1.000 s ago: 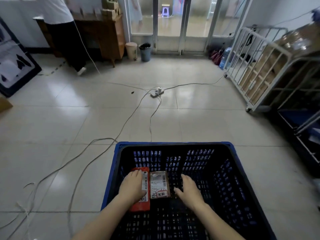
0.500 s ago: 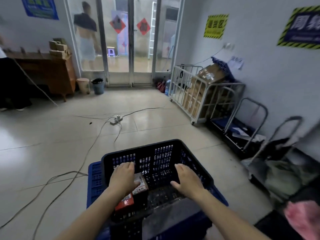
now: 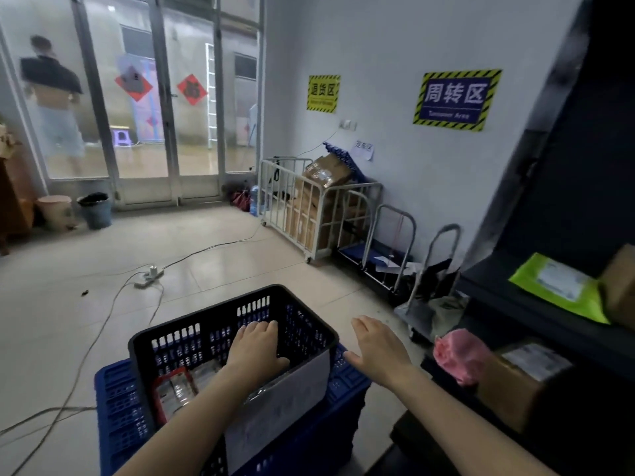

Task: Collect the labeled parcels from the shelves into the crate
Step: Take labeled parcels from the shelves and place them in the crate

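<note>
Black crate sits on a blue crate, at 6 o'clock in the head view. White sheet fixed to the black crate's near wall.

Left hand: inside the black crate, palm down, fingers extended and slightly spread, holding nothing. Fingertips lie close to the far wall; contact with it cannot be told.

Right hand: outside the crate, at 3 o'clock of its right rim, palm down, fingers flat and loosely spread, empty, in the air.

Parcels: red-edged parcel and a clear-wrapped parcel lie on the crate bottom at 8 o'clock of the left hand, beside the forearm, apart from the fingers. Labels too blurred to read.

Dark shelves at 3 o'clock carry a lime-green parcel with a white label, a pink parcel and a brown box. Pink parcel is nearest the right hand, at its 3 o'clock, not touching.
</note>
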`<control>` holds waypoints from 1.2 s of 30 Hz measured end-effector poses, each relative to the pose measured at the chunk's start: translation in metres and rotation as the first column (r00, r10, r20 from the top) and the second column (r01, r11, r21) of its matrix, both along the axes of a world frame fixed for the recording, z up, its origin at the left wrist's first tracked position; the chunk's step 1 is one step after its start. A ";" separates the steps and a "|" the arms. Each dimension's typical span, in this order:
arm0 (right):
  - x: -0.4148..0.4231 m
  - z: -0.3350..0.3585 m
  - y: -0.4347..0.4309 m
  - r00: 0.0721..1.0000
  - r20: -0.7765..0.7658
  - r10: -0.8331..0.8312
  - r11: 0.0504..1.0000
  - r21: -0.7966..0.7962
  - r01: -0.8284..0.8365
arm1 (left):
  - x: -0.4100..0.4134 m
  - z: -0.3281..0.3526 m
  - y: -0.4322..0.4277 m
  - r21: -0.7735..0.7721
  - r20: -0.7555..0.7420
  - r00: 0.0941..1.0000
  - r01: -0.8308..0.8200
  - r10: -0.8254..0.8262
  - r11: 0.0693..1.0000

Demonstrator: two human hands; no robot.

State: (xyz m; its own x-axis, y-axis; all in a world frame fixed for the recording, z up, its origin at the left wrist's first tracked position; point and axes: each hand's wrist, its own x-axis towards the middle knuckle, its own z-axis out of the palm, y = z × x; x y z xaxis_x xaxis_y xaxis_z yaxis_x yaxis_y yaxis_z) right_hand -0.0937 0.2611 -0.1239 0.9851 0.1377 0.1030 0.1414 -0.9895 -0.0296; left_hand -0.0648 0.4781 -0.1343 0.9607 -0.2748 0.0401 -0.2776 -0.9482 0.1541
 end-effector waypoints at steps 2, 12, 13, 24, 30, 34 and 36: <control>-0.013 0.008 -0.020 0.999 0.018 -0.052 0.999 -0.004 0.052 | -0.002 0.009 -0.022 0.010 0.005 0.999 0.049 -0.049 0.999; -0.126 0.044 -0.152 0.933 0.084 -0.350 0.937 0.031 0.349 | -0.050 0.043 -0.180 0.036 0.048 0.936 0.346 -0.348 0.937; -0.140 0.047 -0.165 0.921 0.084 -0.379 0.925 0.029 0.378 | -0.060 0.044 -0.197 0.037 0.050 0.925 0.376 -0.378 0.926; -0.310 0.063 -0.278 0.795 0.099 -0.598 0.801 0.068 0.594 | -0.183 0.065 -0.342 -0.071 0.095 0.824 0.565 -0.558 0.822; -0.402 0.072 -0.326 0.724 0.113 -0.680 0.732 0.049 0.680 | -0.260 0.074 -0.404 -0.028 0.130 0.762 0.643 -0.635 0.765; -0.460 0.078 -0.357 0.678 0.090 -0.729 0.684 0.055 0.728 | -0.307 0.078 -0.443 -0.035 0.139 0.718 0.692 -0.682 0.721; -0.484 0.079 -0.371 0.654 0.103 -0.749 0.661 0.050 0.749 | -0.328 0.080 -0.461 -0.041 0.141 0.705 0.706 -0.695 0.707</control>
State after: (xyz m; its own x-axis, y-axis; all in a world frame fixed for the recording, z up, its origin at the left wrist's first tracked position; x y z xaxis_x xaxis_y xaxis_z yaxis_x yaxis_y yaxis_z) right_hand -0.5778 -0.1097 -0.0445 0.7367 -0.6425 0.2110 -0.6454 -0.7611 -0.0646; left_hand -0.3924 0.0174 -0.0539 0.4805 -0.8569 0.1866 -0.8759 -0.4579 0.1522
